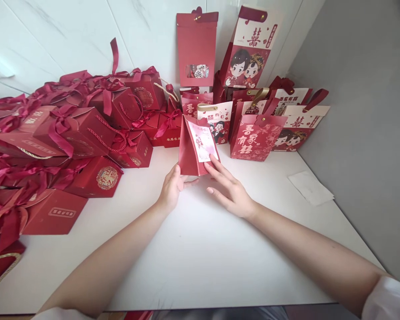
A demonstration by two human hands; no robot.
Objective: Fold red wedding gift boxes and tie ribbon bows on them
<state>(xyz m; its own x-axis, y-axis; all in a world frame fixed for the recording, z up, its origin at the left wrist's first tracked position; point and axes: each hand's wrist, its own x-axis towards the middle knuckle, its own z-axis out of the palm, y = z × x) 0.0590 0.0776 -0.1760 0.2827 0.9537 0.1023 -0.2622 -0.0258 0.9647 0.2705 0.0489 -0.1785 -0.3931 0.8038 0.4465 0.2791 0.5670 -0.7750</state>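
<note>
Between my hands stands a red paper gift box (188,153), tapering toward its top and turned partly sideways. A pink and white card or printed panel (202,141) shows on its right face. My left hand (174,184) grips the box's lower left corner, thumb on the near side and fingers reaching beneath. My right hand (231,189) rests its fingertips on the lower right of the front face, with the fingers stretched and apart. Just behind it is a white and red gift box (223,126) with cartoon figures.
Several red boxes with ribbons (83,129) are piled along the left. Upright printed gift boxes (258,138) stand at the back right, two stacked higher against the tiled wall (153,31). A white tissue (310,187) lies on the white table (200,258) near the grey wall (363,111).
</note>
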